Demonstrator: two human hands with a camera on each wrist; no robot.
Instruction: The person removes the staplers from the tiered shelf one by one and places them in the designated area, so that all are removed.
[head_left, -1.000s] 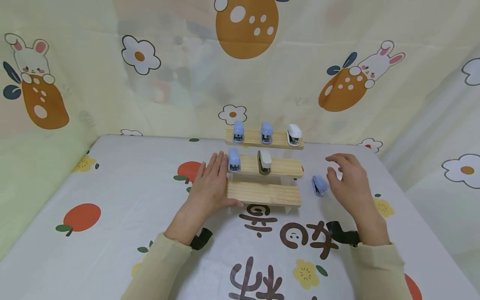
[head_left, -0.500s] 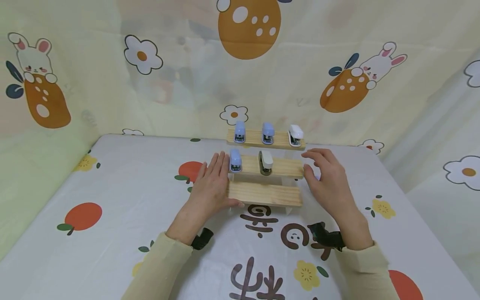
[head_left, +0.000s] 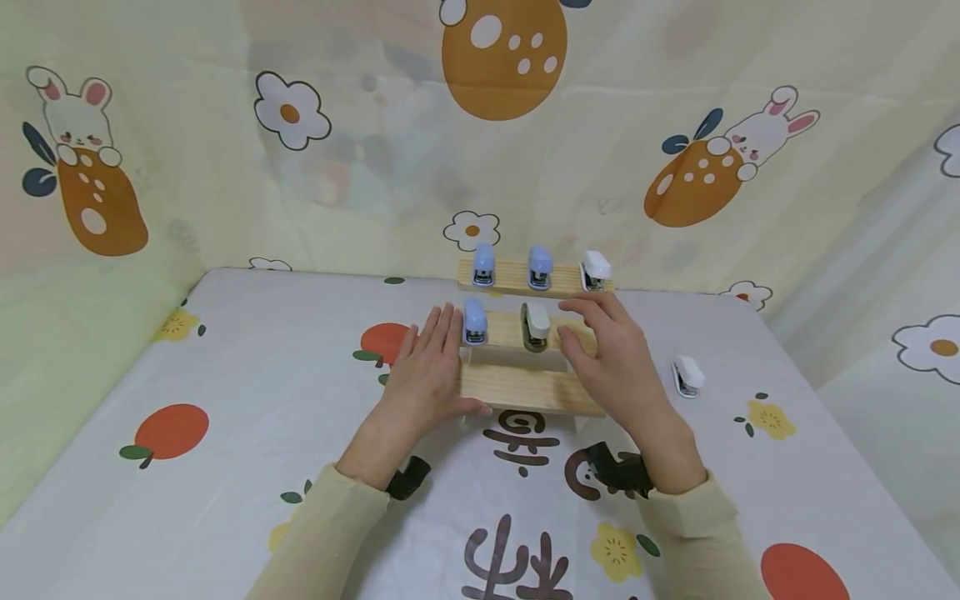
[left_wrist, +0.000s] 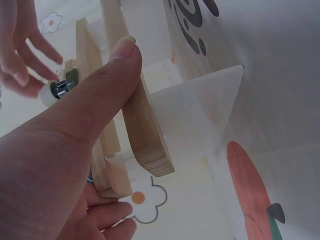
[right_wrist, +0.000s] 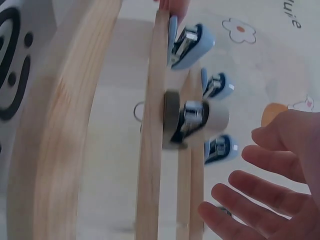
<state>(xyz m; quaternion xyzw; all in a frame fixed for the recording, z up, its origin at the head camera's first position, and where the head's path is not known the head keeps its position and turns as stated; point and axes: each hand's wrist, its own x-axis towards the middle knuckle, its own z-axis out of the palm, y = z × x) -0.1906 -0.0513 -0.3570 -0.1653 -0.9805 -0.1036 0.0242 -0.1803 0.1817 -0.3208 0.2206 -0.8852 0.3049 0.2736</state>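
The wooden rack (head_left: 517, 389) is touched at its left end by the left hand (head_left: 422, 382), fingers laid straight, no clench shown; nothing is grasped by the right hand (head_left: 611, 358), loosely bent near the white-and-grey stapler (head_left: 537, 323), which is seated on the middle board (head_left: 498, 331) beside a blue stapler (head_left: 475, 319); a white stapler (head_left: 689, 376) is seen on the table (head_left: 225, 508), right of the rack.

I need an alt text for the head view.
A left hand rests against a tiered wooden stand holding five small staplers; the right hand hovers beside the grey-based stapler. A white stapler lies on the tablecloth.
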